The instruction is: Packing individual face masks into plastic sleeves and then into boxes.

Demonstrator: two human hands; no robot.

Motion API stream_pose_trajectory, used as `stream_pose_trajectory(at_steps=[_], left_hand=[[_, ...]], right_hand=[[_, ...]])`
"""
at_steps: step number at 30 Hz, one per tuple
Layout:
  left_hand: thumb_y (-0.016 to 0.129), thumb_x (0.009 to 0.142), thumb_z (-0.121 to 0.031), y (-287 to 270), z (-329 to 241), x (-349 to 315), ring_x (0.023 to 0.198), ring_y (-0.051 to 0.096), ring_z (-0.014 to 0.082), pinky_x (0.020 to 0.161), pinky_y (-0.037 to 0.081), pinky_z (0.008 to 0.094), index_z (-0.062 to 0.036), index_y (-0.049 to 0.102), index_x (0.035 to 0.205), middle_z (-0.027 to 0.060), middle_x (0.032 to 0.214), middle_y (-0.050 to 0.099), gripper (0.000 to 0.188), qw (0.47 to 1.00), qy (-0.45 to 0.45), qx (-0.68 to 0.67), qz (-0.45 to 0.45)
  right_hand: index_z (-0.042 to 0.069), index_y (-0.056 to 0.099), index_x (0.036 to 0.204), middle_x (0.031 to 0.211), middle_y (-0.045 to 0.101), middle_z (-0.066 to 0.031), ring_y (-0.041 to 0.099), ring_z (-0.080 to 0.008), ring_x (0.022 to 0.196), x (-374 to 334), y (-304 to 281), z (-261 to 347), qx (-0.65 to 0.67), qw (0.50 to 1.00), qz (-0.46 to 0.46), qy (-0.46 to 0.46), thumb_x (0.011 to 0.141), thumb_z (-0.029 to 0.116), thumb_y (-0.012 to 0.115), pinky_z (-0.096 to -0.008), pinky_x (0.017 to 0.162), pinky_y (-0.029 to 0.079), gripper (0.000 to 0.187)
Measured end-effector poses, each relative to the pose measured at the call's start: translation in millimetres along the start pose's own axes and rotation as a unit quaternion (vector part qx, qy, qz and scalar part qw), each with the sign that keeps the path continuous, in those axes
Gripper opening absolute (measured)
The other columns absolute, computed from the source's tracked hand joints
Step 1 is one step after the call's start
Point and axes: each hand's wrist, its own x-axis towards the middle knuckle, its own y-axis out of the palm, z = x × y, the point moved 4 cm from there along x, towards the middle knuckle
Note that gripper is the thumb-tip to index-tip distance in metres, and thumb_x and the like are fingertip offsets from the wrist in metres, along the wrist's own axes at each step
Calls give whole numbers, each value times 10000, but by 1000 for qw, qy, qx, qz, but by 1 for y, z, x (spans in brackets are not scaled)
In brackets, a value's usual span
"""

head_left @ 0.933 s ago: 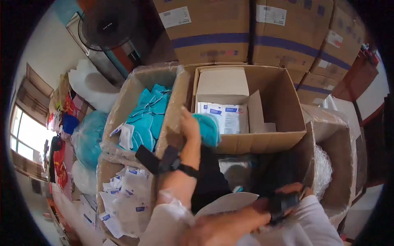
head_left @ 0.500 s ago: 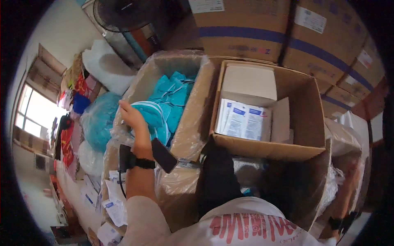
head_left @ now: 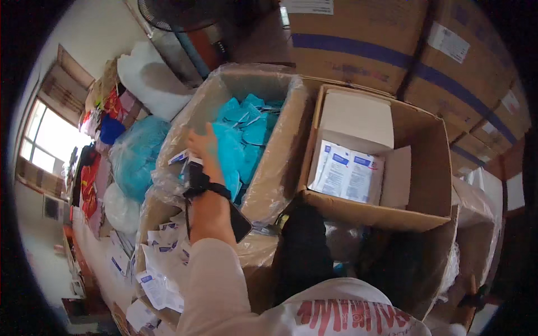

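Note:
My left hand (head_left: 203,144) is at the left inner side of a plastic-lined carton (head_left: 277,151), with a dark strap and device at the wrist. Its fingers look spread, though slightly blurred. Beside and under it lies a pile of flat teal pieces (head_left: 252,131), some with pale rims. A small white and blue packet (head_left: 178,157) shows beside the hand; I cannot tell whether they touch. A black phone-like slab (head_left: 240,225) sits by my forearm. My right hand cannot be made out; only a dark strap (head_left: 472,299) shows at the lower right.
An open carton (head_left: 375,210) on the right holds white and blue packets (head_left: 348,172). More packets (head_left: 159,283) lie in a lower carton at left. Teal-filled plastic bags (head_left: 140,154) stand beyond it. Large sealed cartons (head_left: 358,61) are stacked at the back, near a fan (head_left: 176,14).
My left hand has moved right and turned over, nearer the teal pile. The round, white-rimmed teal stack beside it no longer shows as a stack. The view has shifted slightly.

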Motion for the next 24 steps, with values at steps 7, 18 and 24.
stream_pose_trajectory(at_steps=[7, 18, 24], left_hand=[[623, 746, -223, 10, -69, -112, 1081, 432, 361, 916, 333, 441, -54, 530, 1087, 192, 1157, 476, 391, 904, 323, -200, 197], [661, 689, -366, -16, 98, -2, 1174, 359, 386, 865, 384, 486, -17, 292, 1300, 260, 1275, 349, 795, 905, 171, 285, 266], [510, 805, -187, -35, 144, 14, 959, 520, 362, 780, 433, 431, 17, 469, 1145, 236, 1048, 524, 399, 970, 50, 94, 220]], right_hand=[[-38, 544, 816, 679, 534, -130, 473, -206, 608, 19, 79, 81, -42, 971, 194, -135, 864, 241, 491, -350, 579, 398, 288], [-19, 532, 845, 737, 551, -71, 481, -163, 674, -13, 70, 137, 183, 959, 207, -61, 872, 204, 489, -311, 638, 409, 229], [-6, 578, 802, 659, 541, -9, 464, -97, 610, -5, 59, 123, 177, 959, 221, -31, 854, 180, 452, -289, 529, 386, 232]])
